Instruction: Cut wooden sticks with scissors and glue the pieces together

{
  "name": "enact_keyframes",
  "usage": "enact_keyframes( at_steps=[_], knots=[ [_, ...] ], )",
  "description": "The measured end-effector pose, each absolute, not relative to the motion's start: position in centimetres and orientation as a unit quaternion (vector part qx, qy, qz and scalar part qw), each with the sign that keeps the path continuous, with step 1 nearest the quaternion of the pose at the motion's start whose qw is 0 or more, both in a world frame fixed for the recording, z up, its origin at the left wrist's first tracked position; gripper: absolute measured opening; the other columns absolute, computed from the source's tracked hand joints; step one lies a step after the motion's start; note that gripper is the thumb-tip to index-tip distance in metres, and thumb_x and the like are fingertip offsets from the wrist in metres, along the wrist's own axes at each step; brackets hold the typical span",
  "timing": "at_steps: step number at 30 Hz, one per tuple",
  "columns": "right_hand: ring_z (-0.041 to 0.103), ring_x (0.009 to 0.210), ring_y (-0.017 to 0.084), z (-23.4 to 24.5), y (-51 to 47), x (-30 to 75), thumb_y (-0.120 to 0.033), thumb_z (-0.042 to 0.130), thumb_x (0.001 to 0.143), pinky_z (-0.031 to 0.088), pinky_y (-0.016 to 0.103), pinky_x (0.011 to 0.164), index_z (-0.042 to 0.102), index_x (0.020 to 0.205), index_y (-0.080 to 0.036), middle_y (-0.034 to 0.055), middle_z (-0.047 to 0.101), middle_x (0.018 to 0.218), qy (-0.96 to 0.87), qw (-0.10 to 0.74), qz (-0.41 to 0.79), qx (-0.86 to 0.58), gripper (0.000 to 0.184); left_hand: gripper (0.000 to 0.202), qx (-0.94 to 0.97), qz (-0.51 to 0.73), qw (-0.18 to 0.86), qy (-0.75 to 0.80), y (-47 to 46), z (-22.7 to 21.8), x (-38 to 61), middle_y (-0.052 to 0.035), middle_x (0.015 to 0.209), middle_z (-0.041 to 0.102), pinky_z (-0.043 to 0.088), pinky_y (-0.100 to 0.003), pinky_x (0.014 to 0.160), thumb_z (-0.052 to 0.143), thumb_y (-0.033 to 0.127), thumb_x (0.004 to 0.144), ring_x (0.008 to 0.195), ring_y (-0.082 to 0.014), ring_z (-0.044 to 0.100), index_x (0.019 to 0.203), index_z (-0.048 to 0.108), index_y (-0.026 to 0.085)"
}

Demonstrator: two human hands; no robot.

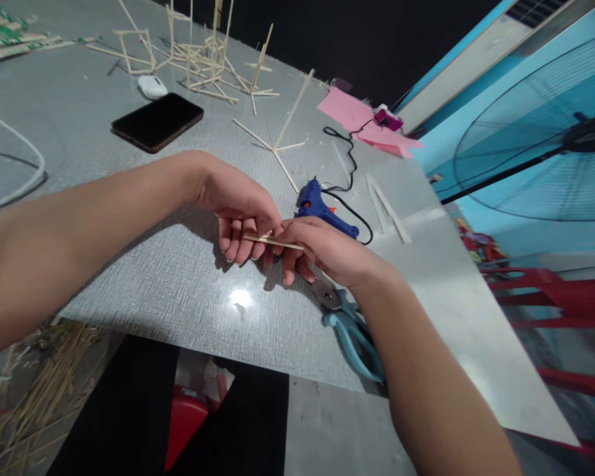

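Both my hands meet over the grey table [178, 284]. My left hand [238, 211] and my right hand [317, 251] together pinch a thin wooden stick [272, 241] that lies level between their fingertips. Each hand's fingers are curled closed round it. A blue glue gun [322, 206] lies just beyond my right hand, its black cord running away to the back. Teal-handled scissors [352, 330] lie under my right wrist, partly hidden.
A black phone [157, 121] and a white earbud case [152, 86] lie at the back left beside several glued stick frames [198, 59]. One small stick frame [282, 142] stands mid-table. Pink paper [357, 119] is at the far right; loose sticks [39, 390] lie on the floor.
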State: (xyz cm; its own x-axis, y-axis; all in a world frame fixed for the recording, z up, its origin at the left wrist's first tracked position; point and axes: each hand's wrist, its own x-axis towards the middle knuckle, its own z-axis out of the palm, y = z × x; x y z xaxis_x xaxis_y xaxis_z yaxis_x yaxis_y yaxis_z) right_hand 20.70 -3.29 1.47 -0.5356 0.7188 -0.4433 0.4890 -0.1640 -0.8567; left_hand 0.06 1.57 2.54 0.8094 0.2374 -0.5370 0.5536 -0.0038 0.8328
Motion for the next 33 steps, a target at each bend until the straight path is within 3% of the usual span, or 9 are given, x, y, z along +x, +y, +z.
enact_keyframes(
  at_steps=[5,17,24,33],
  knots=[
    [0.069,0.051,0.013,1.3,-3.2,20.8,-0.027,0.061,0.087,0.041,0.018,0.035,0.073,0.079,-0.016,0.0085,0.077,0.085,-0.642,0.097,0.599,-0.468,0.018,0.038,0.698,-0.121,0.637,0.304,1.1,2.9,0.1,-0.008,0.072,0.077,0.055,-0.024,0.067,0.052,0.04,0.088,0.069,-0.0177,0.072,0.081,0.076,0.012],
    [0.069,0.052,0.013,1.4,-3.3,20.8,-0.028,0.06,0.088,0.04,0.018,0.035,0.072,0.08,-0.017,0.0081,0.076,0.088,-0.649,0.093,0.592,-0.469,0.018,0.033,0.682,-0.114,0.659,0.296,1.8,2.0,0.2,-0.0083,0.068,0.071,0.056,-0.031,0.066,0.064,0.044,0.082,0.071,-0.0241,0.071,0.075,0.077,0.014],
    [0.069,0.053,0.013,1.4,-3.4,20.7,-0.027,0.059,0.088,0.04,0.018,0.036,0.072,0.079,-0.017,0.0074,0.077,0.088,-0.652,0.09,0.589,-0.469,0.018,0.026,0.675,-0.089,0.67,0.297,2.0,1.6,0.1,-0.0078,0.07,0.07,0.059,-0.034,0.075,0.067,0.038,0.081,0.08,-0.0266,0.07,0.083,0.08,0.016],
    [0.069,0.054,0.013,1.6,-3.4,20.7,-0.029,0.061,0.087,0.04,0.02,0.037,0.072,0.079,-0.018,0.0071,0.077,0.088,-0.65,0.085,0.588,-0.474,0.018,0.032,0.684,-0.112,0.66,0.289,1.8,1.8,0.1,-0.0075,0.067,0.07,0.059,-0.031,0.07,0.065,0.044,0.082,0.074,-0.0235,0.07,0.074,0.079,0.016]
  ],
)
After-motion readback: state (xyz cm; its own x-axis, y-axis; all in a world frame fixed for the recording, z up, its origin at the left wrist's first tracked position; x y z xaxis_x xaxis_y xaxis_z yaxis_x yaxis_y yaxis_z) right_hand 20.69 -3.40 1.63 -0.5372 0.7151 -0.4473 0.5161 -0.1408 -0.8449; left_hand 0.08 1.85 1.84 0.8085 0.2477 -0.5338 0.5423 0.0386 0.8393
